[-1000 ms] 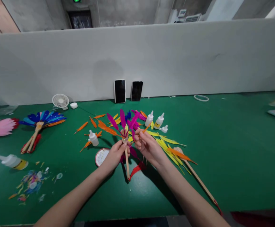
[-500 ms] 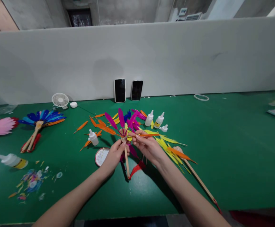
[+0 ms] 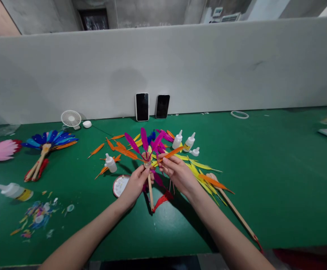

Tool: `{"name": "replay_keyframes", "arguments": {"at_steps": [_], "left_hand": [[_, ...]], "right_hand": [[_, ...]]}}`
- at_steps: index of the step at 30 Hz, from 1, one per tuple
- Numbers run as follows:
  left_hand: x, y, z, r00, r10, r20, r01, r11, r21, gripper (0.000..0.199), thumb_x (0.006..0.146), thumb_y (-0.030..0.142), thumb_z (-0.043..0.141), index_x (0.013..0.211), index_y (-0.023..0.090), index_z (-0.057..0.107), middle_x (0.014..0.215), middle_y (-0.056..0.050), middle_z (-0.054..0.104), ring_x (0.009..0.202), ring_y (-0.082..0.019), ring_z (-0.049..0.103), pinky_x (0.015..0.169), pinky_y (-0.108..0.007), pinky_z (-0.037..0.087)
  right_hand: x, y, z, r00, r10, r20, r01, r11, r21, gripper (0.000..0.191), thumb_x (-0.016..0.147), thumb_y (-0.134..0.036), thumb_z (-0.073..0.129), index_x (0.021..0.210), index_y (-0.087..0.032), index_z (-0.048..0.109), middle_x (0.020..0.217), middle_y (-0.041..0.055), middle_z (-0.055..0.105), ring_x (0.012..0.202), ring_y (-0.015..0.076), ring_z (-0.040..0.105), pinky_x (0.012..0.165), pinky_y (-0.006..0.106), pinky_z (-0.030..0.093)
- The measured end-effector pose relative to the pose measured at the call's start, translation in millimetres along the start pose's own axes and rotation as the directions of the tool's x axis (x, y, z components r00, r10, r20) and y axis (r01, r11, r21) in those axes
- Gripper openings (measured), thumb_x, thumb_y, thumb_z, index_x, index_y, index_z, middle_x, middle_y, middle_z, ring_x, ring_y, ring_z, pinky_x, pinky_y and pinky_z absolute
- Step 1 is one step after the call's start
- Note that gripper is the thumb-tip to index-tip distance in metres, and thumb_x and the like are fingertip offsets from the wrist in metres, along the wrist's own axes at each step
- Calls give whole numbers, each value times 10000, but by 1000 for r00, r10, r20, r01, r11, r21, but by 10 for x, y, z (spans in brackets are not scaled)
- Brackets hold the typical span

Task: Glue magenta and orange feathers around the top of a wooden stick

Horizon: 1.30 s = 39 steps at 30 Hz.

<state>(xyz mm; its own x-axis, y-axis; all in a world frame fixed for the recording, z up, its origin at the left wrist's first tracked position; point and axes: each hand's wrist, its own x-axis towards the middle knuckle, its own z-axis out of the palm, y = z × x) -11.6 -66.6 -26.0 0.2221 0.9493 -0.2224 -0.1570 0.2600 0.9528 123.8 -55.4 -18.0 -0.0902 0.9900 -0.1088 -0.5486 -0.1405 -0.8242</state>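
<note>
My left hand [image 3: 137,182] is closed round the upper part of a wooden-handled feather fan [image 3: 151,195], just below its round hub. Magenta feathers [image 3: 144,139] fan upward from the hub, and orange ones [image 3: 126,152] point left. Just right of the hub, my right hand [image 3: 177,170] pinches an orange feather [image 3: 175,152] whose tip points up and to the right. The feather's inner end is hidden by my fingers. A red tassel [image 3: 163,200] hangs at the handle's lower end. Yellow feathers [image 3: 197,172] lie beside my right hand.
Glue bottles [image 3: 177,139] stand behind my right hand, another [image 3: 110,163] at the left. A white dish [image 3: 121,186] sits beside my left hand. A second wooden handle [image 3: 236,212] lies right. Finished-looking blue fan [image 3: 46,146], small fan [image 3: 71,119] and two phones [image 3: 142,107] are further back.
The orange feather in my right hand has swung from nearly level to slanting upward, and my right hand has shifted slightly right. My left hand has stayed on the feather fan.
</note>
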Motion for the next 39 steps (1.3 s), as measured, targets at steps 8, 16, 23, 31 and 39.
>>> {"name": "replay_keyframes", "arguments": {"at_steps": [8, 16, 23, 31, 39], "left_hand": [[-11, -10, 4, 1000, -2, 22, 2, 1000, 24, 370, 607, 499, 629, 714, 158, 534, 587, 38, 503, 536, -89, 452, 545, -230, 371], [-13, -10, 4, 999, -15, 37, 13, 999, 46, 309, 637, 455, 608, 723, 164, 548, 594, 32, 511, 531, -94, 456, 521, -228, 372], [-28, -7, -3, 998, -28, 58, 23, 996, 81, 286, 680, 412, 567, 785, 149, 609, 590, 23, 499, 537, -96, 451, 507, -226, 365], [-44, 4, 4, 997, -39, 74, 34, 998, 60, 294, 687, 392, 571, 834, 144, 628, 578, 25, 485, 521, -95, 439, 497, -227, 357], [-39, -4, 7, 996, -30, 80, 25, 998, 62, 297, 677, 403, 573, 812, 143, 625, 573, 21, 503, 536, -98, 452, 516, -228, 358]], "right_hand": [[2, 80, 27, 975, -186, -120, 165, 972, -169, 261, 492, -347, 769, 620, -194, 601, 555, -43, 603, 539, 108, 544, 558, 253, 451], [22, 54, -4, 975, -149, -165, 125, 981, -149, 257, 507, -366, 742, 613, -183, 597, 585, -19, 593, 573, 122, 538, 571, 267, 434], [19, 58, -10, 949, -229, -215, 180, 957, -226, 250, 530, -363, 725, 595, -185, 562, 527, -38, 555, 525, 118, 515, 539, 270, 419], [35, 79, -21, 943, -248, -223, 195, 952, -236, 253, 549, -369, 714, 615, -185, 554, 546, -33, 565, 534, 121, 520, 551, 278, 425], [14, 76, -3, 937, -268, -225, 201, 939, -280, 250, 560, -371, 702, 612, -193, 535, 545, -46, 536, 546, 122, 518, 552, 271, 422]]}}
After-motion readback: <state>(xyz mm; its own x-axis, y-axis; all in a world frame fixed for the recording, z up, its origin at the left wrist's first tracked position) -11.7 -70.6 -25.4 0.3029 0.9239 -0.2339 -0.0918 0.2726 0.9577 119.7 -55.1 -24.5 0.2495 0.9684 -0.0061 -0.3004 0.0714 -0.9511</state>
